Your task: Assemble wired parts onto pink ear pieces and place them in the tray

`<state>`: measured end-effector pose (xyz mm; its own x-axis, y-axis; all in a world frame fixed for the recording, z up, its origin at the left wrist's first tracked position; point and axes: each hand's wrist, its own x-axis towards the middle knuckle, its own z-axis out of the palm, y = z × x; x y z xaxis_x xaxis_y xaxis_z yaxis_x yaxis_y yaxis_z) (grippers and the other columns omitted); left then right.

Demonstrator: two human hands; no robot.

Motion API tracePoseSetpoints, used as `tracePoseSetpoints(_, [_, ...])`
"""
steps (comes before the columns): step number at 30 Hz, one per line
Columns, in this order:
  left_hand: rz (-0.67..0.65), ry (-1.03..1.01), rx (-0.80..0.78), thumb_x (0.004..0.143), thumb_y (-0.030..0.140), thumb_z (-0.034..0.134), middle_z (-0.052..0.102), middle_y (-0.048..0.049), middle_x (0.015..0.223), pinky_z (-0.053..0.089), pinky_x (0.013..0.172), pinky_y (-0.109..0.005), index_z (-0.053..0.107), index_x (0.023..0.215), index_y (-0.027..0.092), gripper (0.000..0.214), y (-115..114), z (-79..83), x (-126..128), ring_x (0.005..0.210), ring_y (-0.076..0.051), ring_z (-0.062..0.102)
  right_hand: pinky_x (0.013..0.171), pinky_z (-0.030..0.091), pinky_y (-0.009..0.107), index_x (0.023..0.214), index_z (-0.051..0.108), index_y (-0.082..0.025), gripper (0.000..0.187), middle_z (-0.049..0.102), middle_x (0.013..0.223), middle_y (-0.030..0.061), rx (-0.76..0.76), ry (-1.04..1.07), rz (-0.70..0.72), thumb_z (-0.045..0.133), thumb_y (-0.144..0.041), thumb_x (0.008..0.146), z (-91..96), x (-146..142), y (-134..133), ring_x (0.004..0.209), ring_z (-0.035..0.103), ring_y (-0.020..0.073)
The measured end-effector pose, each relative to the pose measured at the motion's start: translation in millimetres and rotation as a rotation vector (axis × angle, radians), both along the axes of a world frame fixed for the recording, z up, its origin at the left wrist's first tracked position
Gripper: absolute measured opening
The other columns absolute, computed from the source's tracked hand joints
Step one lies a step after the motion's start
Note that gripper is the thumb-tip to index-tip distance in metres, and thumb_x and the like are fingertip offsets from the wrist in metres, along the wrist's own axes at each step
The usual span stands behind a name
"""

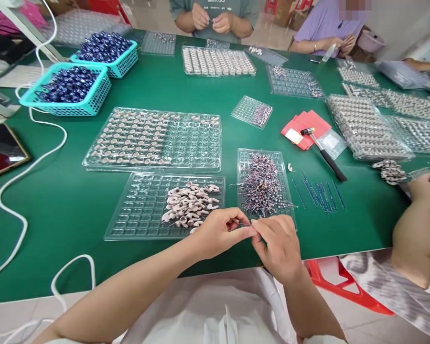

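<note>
My left hand (224,232) and my right hand (278,242) meet at the table's front edge, fingertips pinched together. Between them runs a thin wire (244,224), gripped from both sides; whatever small part is on its end is hidden by the fingers. Just beyond my right hand, a clear tray (285,177) bears a heap of small wired parts (261,184) with reddish and bluish leads. Left of it, whitish earbud shells (189,203) lie piled on another clear tray (129,205).
Behind stands a larger tray (193,148) partly filled with shells. Blue baskets (93,102) of dark blue coils are at left, near a white cable (12,179) and phone (3,149). A hammer (324,155) and blue sticks (320,196) lie right. A co-worker's arm (415,229) is close by.
</note>
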<state>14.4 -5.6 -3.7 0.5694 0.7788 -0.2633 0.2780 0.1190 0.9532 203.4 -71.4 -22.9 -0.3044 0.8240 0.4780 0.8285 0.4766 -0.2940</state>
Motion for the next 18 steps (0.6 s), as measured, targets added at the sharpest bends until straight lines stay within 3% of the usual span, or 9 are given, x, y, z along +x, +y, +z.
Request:
tracePoseSetpoints(5, [0.019, -0.086, -0.053, 0.088, 0.04, 0.06, 0.062, -0.0013, 0.071, 0.038, 0.059, -0.024, 0.067, 0.08, 0.015, 0.027, 3.2, -0.2, -2.2, 0.064, -0.013, 0.049, 0.077, 0.046, 0.039, 0.118, 0.056, -0.03, 0.034, 0.074, 0.091, 0.0017, 0.076, 0.036, -0.033, 0.061, -0.011, 0.09, -2.4, -9.3, 2.2, 0.081, 0.066, 0.0194])
tracePoseSetpoints(8, [0.045, -0.082, -0.036, 0.088, 0.038, 0.06, 0.064, -0.0018, 0.072, 0.04, 0.06, -0.024, 0.068, 0.08, 0.015, 0.026, 4.5, 2.3, -3.7, 0.065, -0.013, 0.051, 0.077, 0.049, 0.039, 0.116, 0.058, -0.029, 0.033, 0.072, 0.09, 0.0036, 0.133, 0.093, -0.068, 0.064, -0.01, 0.09, -3.6, -14.1, 3.5, 0.083, 0.065, 0.0198])
tracePoseSetpoints(18, [0.046, -0.062, 0.029, 0.092, 0.036, 0.058, 0.064, 0.0002, 0.07, 0.039, 0.052, -0.021, 0.069, 0.08, 0.017, 0.025, 9.0, 9.3, -9.1, 0.06, -0.012, 0.051, 0.074, 0.05, 0.037, 0.112, 0.064, -0.028, 0.026, 0.068, 0.088, 0.0034, 0.104, 0.252, -0.126, 0.061, -0.012, 0.091, -11.4, -25.5, 7.6, 0.08, 0.064, 0.0183])
